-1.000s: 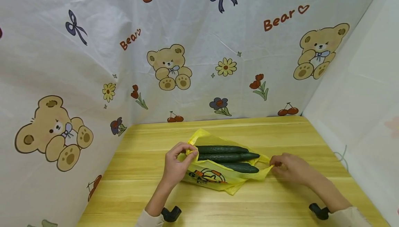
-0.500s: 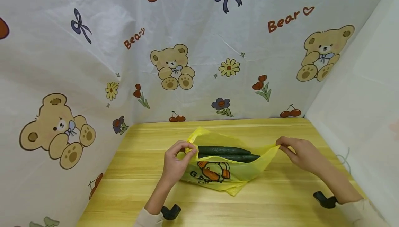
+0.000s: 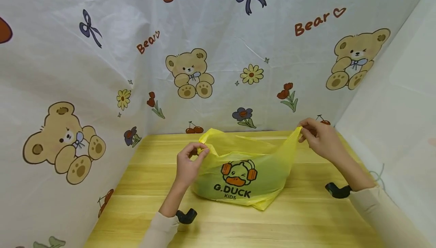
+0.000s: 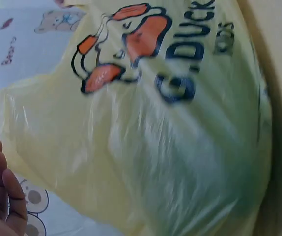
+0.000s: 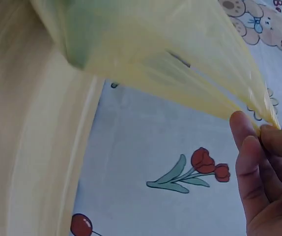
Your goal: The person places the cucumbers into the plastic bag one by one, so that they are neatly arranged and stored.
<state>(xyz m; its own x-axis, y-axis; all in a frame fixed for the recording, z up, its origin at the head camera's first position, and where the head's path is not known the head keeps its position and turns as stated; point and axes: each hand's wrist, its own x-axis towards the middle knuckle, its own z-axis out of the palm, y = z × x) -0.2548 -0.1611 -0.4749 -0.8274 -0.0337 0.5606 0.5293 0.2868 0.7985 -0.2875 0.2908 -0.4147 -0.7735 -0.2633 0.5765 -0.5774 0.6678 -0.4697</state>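
Note:
A yellow plastic bag (image 3: 272, 172) with a duck print stands on the wooden table, its top pulled up and spread between both hands. My left hand (image 3: 188, 163) pinches the bag's upper left corner. At the upper right corner, my right hand (image 3: 318, 138) pinches the other handle, raised higher than the left. Dark green shows through the lower part of the bag (image 4: 195, 172) in the left wrist view; the cucumbers themselves are hidden behind the front wall. The right wrist view shows the stretched handle of the bag (image 5: 214, 98) between thumb and fingers.
The wooden table (image 3: 238, 229) reaches forward to a white cloth backdrop (image 3: 218, 112) printed with bears and flowers. A plain white wall (image 3: 402, 119) borders the right side, where a thin cord (image 3: 381, 178) hangs. Black wrist mounts (image 3: 186, 216) sit on both forearms.
Both hands have risen, the right one most, lifting the bag's mouth. The front wall now stands taller and hides the cucumbers that were visible before. The duck print has become fully visible.

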